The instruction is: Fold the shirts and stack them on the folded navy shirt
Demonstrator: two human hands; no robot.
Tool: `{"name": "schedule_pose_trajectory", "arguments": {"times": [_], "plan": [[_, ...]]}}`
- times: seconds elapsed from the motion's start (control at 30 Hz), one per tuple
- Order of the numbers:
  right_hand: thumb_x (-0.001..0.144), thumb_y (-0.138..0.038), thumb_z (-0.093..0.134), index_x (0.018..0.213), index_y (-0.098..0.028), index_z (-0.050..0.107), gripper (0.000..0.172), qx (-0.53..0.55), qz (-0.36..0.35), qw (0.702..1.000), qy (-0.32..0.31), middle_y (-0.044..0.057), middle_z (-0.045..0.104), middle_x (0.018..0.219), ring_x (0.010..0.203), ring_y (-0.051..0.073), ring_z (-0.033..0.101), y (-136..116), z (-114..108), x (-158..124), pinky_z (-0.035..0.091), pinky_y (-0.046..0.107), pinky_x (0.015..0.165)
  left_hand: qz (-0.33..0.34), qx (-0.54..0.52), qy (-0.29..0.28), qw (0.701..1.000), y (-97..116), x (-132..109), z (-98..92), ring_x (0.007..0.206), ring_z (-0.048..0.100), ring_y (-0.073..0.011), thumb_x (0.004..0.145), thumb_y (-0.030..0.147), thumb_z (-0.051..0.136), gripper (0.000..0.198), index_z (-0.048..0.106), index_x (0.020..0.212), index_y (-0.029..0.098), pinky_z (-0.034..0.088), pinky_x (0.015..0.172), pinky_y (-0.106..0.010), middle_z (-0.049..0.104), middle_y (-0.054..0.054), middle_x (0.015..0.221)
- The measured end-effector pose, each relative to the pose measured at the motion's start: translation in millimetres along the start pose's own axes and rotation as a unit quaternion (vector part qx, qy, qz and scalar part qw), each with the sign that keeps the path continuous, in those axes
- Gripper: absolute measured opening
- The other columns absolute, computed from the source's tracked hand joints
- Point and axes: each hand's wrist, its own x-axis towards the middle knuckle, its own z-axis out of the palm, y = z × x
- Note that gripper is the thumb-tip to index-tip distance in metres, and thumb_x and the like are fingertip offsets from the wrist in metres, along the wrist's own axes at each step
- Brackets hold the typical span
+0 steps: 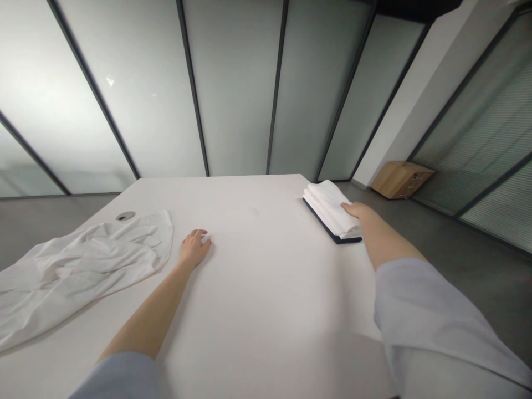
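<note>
My left hand (193,249) rests palm down on the white table (266,288), its fingers loosely curled and holding nothing. To its left lies a large crumpled white cloth (83,271), spread over the table's left edge and apart from the hand. My right hand (358,214) is at the far right of the table, gripping the edge of a folded white cloth stack (326,208). Its thumb lies on top, and the fingers are partly hidden by the folds. The stack sits on a dark navy flat board (328,230).
A round metal cable grommet (125,215) is set in the table near the far left. The table's far and right edges drop to a grey floor. A wooden box (401,179) stands on the floor at the far right, before frosted glass partitions.
</note>
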Motion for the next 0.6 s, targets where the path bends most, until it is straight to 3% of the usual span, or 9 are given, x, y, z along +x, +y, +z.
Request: {"name": "schedule_pose_trajectory", "arguments": {"times": [0.1, 0.2, 0.33, 0.47, 0.6], "plan": [[0.087, -0.054, 0.042, 0.12, -0.01, 0.063, 0.059, -0.021, 0.052, 0.997, -0.046, 0.024, 0.063, 0.114, 0.103, 0.033, 0.062, 4, 16, -4, 0.048, 0.043, 0.082, 0.001, 0.0, -0.005, 1.0, 1, 0, -1.1, 0.102, 0.062, -0.0244, 0.081, 0.03, 0.05, 0.034, 0.059, 0.113, 0.019, 0.045, 0.093, -0.038, 0.061, -0.011, 0.119], [0.087, -0.048, 0.042, 0.122, -0.011, 0.061, 0.055, -0.017, 0.039, 0.998, -0.048, 0.024, 0.062, 0.118, 0.105, 0.033, 0.06, 7, 13, -4, 0.047, 0.044, 0.084, 0.006, 0.001, -0.008, 1.0, 0, 1, -1.0, 0.104, 0.061, -0.0247, 0.081, 0.031, 0.051, 0.035, 0.059, 0.113, 0.019, 0.045, 0.094, -0.038, 0.061, -0.011, 0.119], [0.088, -0.042, 0.044, 0.129, -0.012, 0.054, 0.053, 0.001, 0.003, 0.998, 0.058, 0.022, 0.057, 0.126, 0.113, 0.034, 0.054, 1, -1, -12, 0.042, 0.045, 0.09, 0.007, 0.005, -0.007, 1.0, 1, 1, -0.1, 0.108, 0.06, -0.026, 0.082, 0.031, 0.05, 0.037, 0.059, 0.115, 0.018, 0.044, 0.095, -0.039, 0.061, -0.011, 0.119], [0.09, -0.035, 0.038, 0.126, -0.013, 0.053, 0.045, 0.06, -0.084, 0.978, 0.18, 0.019, 0.057, 0.123, 0.113, 0.031, 0.05, -24, -4, -34, 0.038, 0.042, 0.093, 0.014, 0.024, -0.015, 0.999, 3, 1, -0.1, 0.11, 0.058, -0.0273, 0.082, 0.03, 0.049, 0.038, 0.06, 0.115, 0.017, 0.043, 0.096, -0.04, 0.062, -0.012, 0.118], [0.088, -0.032, 0.04, 0.112, -0.014, 0.06, 0.036, 0.135, -0.228, 0.948, 0.175, 0.015, 0.062, 0.112, 0.104, 0.027, 0.054, -66, 22, -67, 0.039, 0.038, 0.091, 0.028, 0.037, -0.034, 0.998, 5, 0, -1.5, 0.112, 0.056, -0.0264, 0.082, 0.031, 0.048, 0.037, 0.061, 0.114, 0.019, 0.043, 0.097, -0.039, 0.062, -0.01, 0.12]]}}
